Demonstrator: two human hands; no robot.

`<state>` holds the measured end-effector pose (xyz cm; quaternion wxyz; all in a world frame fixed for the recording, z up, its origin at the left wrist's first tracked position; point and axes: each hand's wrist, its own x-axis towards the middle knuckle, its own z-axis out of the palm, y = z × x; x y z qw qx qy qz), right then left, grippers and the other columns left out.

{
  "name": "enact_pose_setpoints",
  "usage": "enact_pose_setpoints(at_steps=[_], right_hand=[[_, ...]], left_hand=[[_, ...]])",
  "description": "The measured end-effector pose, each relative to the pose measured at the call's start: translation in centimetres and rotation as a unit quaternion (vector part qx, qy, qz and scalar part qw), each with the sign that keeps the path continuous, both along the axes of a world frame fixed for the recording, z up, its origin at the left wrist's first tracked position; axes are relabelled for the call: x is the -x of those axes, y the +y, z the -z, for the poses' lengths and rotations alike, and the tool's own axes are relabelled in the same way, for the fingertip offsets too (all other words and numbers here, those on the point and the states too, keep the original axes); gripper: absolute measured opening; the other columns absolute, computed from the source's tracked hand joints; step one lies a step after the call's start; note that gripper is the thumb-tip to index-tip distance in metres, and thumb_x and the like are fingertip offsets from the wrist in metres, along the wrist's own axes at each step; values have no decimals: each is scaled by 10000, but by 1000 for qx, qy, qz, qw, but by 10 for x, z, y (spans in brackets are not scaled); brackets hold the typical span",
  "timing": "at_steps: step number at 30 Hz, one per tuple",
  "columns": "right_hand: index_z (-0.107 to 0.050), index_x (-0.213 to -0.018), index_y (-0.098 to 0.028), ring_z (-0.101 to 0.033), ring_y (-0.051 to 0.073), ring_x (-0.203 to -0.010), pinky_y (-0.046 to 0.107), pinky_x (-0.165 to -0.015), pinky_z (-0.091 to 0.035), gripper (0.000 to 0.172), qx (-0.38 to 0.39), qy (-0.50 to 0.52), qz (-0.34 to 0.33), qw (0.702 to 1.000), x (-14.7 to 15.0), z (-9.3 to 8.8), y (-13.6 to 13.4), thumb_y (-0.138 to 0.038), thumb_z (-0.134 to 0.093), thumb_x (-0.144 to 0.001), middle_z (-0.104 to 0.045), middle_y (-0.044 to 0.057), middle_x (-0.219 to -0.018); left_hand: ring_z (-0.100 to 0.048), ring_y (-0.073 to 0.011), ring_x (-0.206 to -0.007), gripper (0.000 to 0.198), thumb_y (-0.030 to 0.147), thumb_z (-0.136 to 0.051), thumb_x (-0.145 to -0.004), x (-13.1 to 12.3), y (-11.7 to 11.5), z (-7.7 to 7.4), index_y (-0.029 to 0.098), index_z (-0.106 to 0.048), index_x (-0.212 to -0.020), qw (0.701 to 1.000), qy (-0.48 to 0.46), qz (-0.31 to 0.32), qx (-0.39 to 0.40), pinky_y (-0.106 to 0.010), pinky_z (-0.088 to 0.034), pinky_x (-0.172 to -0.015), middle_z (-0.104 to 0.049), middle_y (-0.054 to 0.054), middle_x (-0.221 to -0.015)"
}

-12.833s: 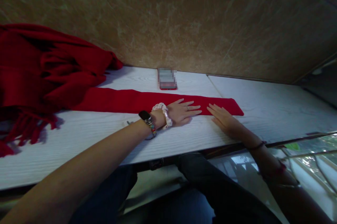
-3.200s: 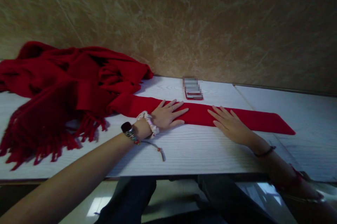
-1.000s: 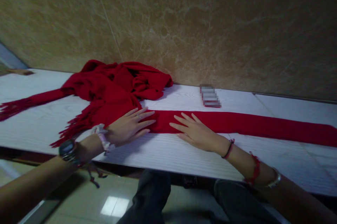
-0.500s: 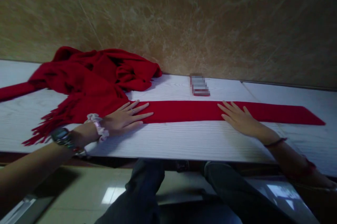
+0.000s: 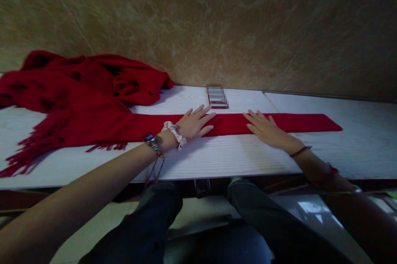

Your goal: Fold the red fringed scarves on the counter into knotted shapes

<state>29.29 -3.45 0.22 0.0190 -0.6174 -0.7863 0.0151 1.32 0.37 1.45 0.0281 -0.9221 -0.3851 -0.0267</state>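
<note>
A red fringed scarf (image 5: 229, 124) lies along a white wood-grain tabletop (image 5: 229, 154), its right part flattened into a long narrow strip with a slanted end. On the left it bunches into a loose heap with fringe hanging toward the near edge. My left hand (image 5: 194, 124) rests on the middle of the strip, fingers spread, palm down. Farther right, my right hand (image 5: 263, 128) lies on the same strip with its fingers stretched out. Neither hand grips the cloth.
Behind the strip, close to the wall, sits a small flat box-like item (image 5: 217, 96), blurred out. A brown marbled wall (image 5: 198, 28) rises along the tabletop's far edge. My legs (image 5: 161, 218) are below the near edge.
My left hand has slid right along the scarf strip, nearer to my right hand. The view has shifted, so the scarf and the small item appear farther left.
</note>
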Motion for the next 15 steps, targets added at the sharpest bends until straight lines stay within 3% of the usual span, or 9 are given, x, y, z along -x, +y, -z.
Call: enact_pose_setpoints(at_steps=[3,6,11,15], right_hand=[[-206,-1388,-321,-151,297,-1334,639,-993,-187,528,5,15,-66,998,27,3,5,-481,-138,-889,-213,16,-1468],[-223,-1378,-343,-168,308,-1329,654,-980,-193,510,1,11,-59,998,18,8,7,-471,-142,-892,-219,6,-1466],[-209,-1390,-311,-161,319,-1326,668,-971,-188,547,36,-22,93,995,-68,7,5,-479,-120,-876,-202,19,-1468],[-217,-1398,-239,-188,361,-1305,676,-938,-248,612,66,-53,248,965,-150,3,3,-502,-111,-856,-186,73,-1467]], left_hand=[[-139,-291,-1334,482,413,-277,-921,-7,7,11,259,-257,-1377,998,36,42,40,-529,-191,-1028,-168,-45,-1464],[-130,-283,-1337,494,415,-272,-917,2,9,16,266,-233,-1386,996,50,59,47,-505,-163,-1044,-144,-37,-1467],[-97,-264,-1344,478,399,-238,-920,21,6,14,280,-237,-1383,994,55,76,58,-469,-128,-1061,-143,-18,-1469],[-156,-259,-1332,454,385,-225,-923,22,9,11,263,-320,-1349,994,43,77,65,-465,-155,-1054,-226,-34,-1449]])
